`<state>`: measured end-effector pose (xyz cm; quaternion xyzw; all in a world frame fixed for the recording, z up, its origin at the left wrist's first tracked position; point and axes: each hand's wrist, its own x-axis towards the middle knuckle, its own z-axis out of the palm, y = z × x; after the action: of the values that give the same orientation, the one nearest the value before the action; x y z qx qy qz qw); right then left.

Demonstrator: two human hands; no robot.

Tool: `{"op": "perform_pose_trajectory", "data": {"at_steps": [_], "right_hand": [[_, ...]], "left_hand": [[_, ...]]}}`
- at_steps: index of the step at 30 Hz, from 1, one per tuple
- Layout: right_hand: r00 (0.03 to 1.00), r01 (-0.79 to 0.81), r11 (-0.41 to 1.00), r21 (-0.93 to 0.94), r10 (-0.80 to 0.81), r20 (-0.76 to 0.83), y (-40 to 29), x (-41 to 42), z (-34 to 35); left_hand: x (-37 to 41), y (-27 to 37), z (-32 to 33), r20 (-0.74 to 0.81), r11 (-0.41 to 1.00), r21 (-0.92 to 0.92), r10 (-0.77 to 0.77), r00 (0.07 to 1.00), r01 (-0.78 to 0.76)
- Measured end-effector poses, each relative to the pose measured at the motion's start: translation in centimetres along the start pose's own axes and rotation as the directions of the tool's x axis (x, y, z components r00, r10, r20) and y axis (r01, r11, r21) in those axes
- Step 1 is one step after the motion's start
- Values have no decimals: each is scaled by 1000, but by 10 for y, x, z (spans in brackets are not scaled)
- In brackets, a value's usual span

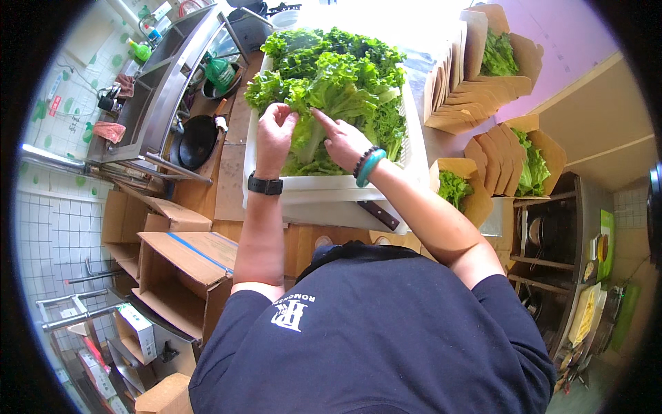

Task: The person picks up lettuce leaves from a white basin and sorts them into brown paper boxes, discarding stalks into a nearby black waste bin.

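Note:
A white plastic crate (336, 183) heaped with green leafy lettuce (331, 67) stands before me. My left hand (276, 134), with a dark watch at the wrist, is over the crate's left part, thumb and fingertips pinched together at a leaf's edge. Close to its right, my right hand (344, 142) points its index finger at the same lettuce leaf (313, 134); its other fingers are curled, and what they hold, if anything, is hidden. A black beaded bracelet and a turquoise bangle circle the right wrist. Below the crate's near edge lies a knife with a dark riveted handle (378, 215).
Nested kraft paper boxes (460, 103) stand at the right, some holding lettuce. A smaller box with lettuce (481, 199) sits near my right forearm. On the left are a steel sink stand (155, 108), a black wok (196, 142) and open cardboard cartons (181, 259). A shelf (548, 227) stands at far right.

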<state>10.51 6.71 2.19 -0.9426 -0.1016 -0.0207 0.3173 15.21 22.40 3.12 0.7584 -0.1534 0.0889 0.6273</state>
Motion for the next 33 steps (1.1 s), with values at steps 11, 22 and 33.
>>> {"op": "perform_pose_trajectory", "data": {"at_steps": [11,22,33], "right_hand": [[881,140,990,-15,-131,-455,20,17,-6],[964,-183,-525,831,71,257,79,-17,-32],[725,-280,-49,959,644,245,50,-23,-35]], "left_hand": [[-16,18,0,188,966,-247,-27,982,74],[-20,14,27,465,868,-248,-282,839,430],[-20,-4,49,462,935,-114,-249,851,336]]}}
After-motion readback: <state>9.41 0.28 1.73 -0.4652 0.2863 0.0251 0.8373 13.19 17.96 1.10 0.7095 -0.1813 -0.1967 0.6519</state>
